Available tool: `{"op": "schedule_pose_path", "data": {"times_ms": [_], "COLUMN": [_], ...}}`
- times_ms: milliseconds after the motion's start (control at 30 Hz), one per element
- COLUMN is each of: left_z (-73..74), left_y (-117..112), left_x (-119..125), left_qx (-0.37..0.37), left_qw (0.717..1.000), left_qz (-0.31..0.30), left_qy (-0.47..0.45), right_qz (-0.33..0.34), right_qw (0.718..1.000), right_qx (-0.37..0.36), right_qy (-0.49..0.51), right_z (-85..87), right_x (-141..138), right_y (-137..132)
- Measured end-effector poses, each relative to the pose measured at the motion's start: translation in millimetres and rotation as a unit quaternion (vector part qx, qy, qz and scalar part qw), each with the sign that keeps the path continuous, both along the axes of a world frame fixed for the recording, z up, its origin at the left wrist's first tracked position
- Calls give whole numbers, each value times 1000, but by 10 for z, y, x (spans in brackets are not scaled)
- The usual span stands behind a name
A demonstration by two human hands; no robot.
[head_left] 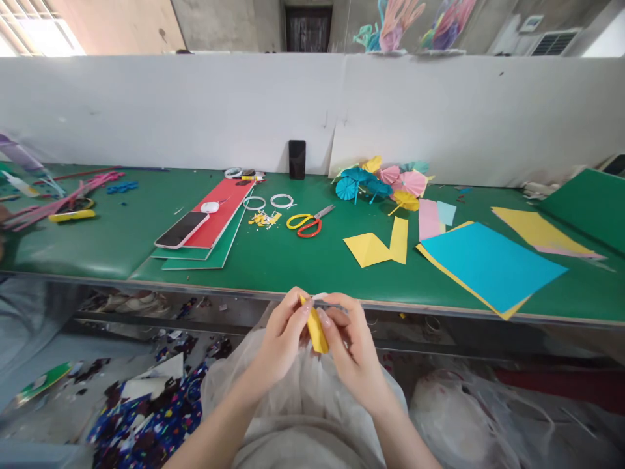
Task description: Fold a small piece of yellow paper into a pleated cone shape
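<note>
My left hand (286,329) and my right hand (354,345) meet over my lap, just in front of the table edge. Between their fingertips is a small folded piece of yellow paper (319,337), pinched from both sides. A small white bit (319,297) shows at its top, by my right fingers; what it is I cannot make out. Beyond the hands, scissors (307,225) with one yellow and one red handle lie on the table, blades apart. Right of them are a creased yellow paper (368,249) and a yellow strip (399,240).
On the green table (273,267), small paper umbrellas (371,182) cluster at the back, near an upright black phone (297,159). Blue sheets (493,260) lie at right. Another phone (181,229) rests on red and green boards at left, near tape rolls (282,201) and yellow scraps (264,219).
</note>
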State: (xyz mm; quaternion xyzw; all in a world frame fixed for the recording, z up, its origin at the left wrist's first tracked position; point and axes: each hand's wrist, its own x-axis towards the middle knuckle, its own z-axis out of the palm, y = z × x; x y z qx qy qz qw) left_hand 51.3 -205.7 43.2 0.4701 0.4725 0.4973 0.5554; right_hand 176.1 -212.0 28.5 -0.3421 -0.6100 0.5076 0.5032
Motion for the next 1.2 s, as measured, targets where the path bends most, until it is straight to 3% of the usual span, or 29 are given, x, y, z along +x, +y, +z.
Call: {"op": "schedule_pose_path", "data": {"times_ms": [133,267,500,633,767,900,1033,1200], "left_z": [-57,-119,-32,12,14,-1,5,29], "left_y": [17,29,28,13,-17,-68,-99,-106], "left_x": [19,0,1,25,30,4,-55,-131], "left_qx": [-56,-48,-71,-82,-71,-14,30,23], "left_qw": [995,991,992,991,995,1000,996,985], "left_qz": [65,120,90,89,38,-20,-66,-143], "left_qy": [-43,-39,-56,-59,-59,-8,58,91], "right_qz": [34,65,123,97,5,-73,-88,-71], "right_qw": [998,997,992,995,1000,994,989,993], "right_qx": [38,17,-15,-15,12,64,87,80], "right_qy": [-25,-30,11,27,16,-46,-77,-51], "right_z": [-1,31,88,64,3,-34,-47,-46], "right_x": [19,45,100,72,22,13,37,48], "right_y": [-9,-24,-41,-38,3,36,31,26]}}
